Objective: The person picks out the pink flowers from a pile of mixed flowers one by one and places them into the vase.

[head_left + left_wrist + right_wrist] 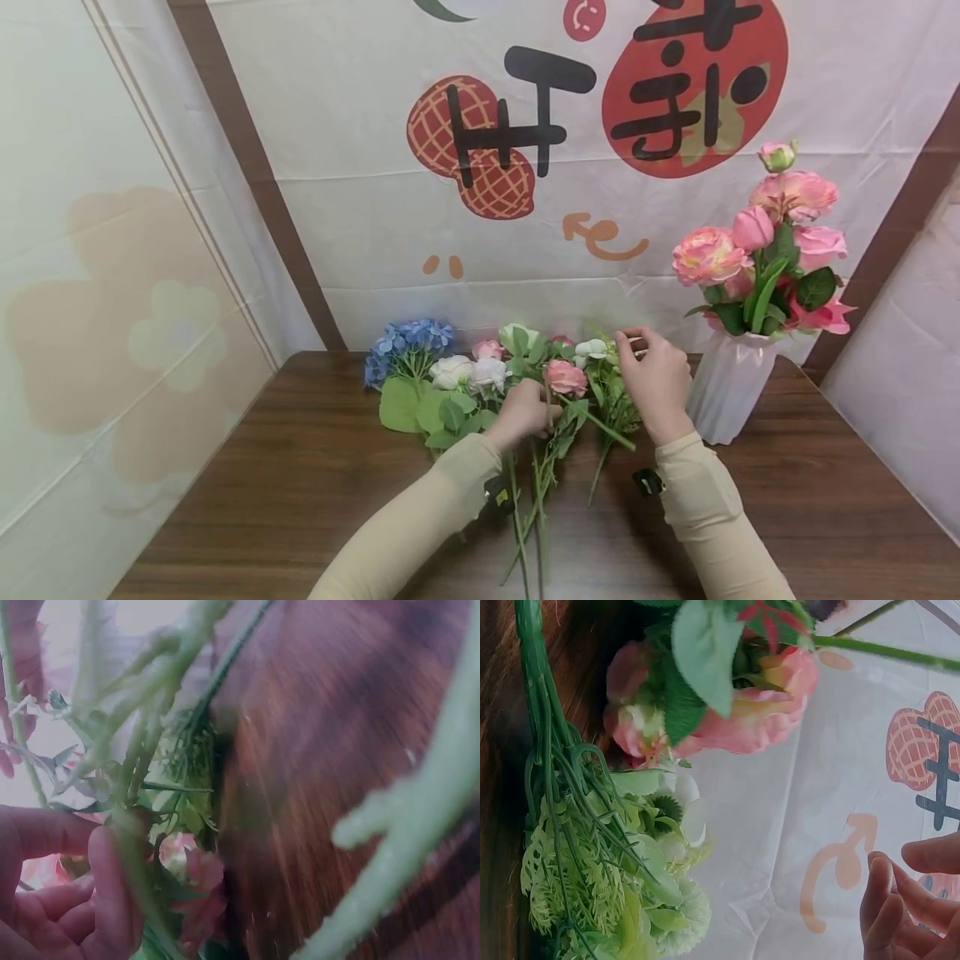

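My left hand (pixel 525 410) pinches a green flower stem (pixel 133 862) between thumb and forefinger, amid the row of artificial flowers. Just above that hand is a pink rose (pixel 566 377); which bloom the pinched stem belongs to cannot be told. My right hand (pixel 657 379) is raised beside the white-and-green flower bunch (pixel 664 855), left of the vase. Its fingers are loosely bent, thumb apart from the forefinger, and nothing shows between them in the right wrist view. White roses (pixel 452 372) and blue hydrangeas (pixel 408 343) lie to the left.
A white ribbed vase (pixel 729 392) holding pink flowers (pixel 783 242) stands at the back right of the brown wooden table (pixel 300 500). Long bare stems (pixel 540 533) stretch toward the front edge. A printed cloth (pixel 360 233) hangs directly behind the table.
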Motion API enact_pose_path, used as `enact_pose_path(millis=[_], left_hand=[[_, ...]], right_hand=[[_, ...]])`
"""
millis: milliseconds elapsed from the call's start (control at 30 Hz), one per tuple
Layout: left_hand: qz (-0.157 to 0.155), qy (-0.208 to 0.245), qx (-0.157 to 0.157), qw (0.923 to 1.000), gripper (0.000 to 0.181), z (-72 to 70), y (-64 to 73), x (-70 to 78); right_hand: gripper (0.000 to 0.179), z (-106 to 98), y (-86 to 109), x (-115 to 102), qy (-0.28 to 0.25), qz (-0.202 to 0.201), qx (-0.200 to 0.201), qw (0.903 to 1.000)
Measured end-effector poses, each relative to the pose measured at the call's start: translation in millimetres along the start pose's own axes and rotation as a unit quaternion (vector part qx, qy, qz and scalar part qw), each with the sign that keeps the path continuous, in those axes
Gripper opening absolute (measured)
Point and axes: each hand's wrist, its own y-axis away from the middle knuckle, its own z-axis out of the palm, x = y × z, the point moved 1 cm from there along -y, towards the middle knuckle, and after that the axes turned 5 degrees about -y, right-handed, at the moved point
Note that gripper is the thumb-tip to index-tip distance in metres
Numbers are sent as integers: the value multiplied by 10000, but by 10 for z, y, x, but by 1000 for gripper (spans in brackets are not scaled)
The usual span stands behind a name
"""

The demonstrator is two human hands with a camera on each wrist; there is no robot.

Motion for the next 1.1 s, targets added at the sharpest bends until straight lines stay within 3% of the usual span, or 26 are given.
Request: enact_pose_path(millis=[133, 333, 500, 633, 767, 933, 1100], left_hand=[[-162, 837, -163, 9962, 12, -24, -5, -13], [-473, 1945, -361, 9791, 8, -20, 8, 2], [-569, 2269, -323, 9717, 14, 1, 24, 23], [-791, 2697, -289, 9592, 19, 24, 33, 29], [-824, 2963, -290, 9511, 26, 37, 56, 31], [-705, 3091, -421, 9475, 33, 39, 79, 50], [-401, 2865, -473, 9561, 37, 62, 116, 68]], right_hand=[[27, -7, -4, 10, -71, 35, -7, 10000], [26, -18, -21, 18, -95, 101, 9, 9999], [26, -20, -30, 31, -101, 119, -16, 9999], [29, -24, -31, 41, -87, 147, -62, 9998], [31, -35, -29, 44, -81, 219, -142, 9996], [32, -43, -36, 48, -113, 268, -196, 9994], [31, -53, -52, 61, -148, 290, -183, 9993]])
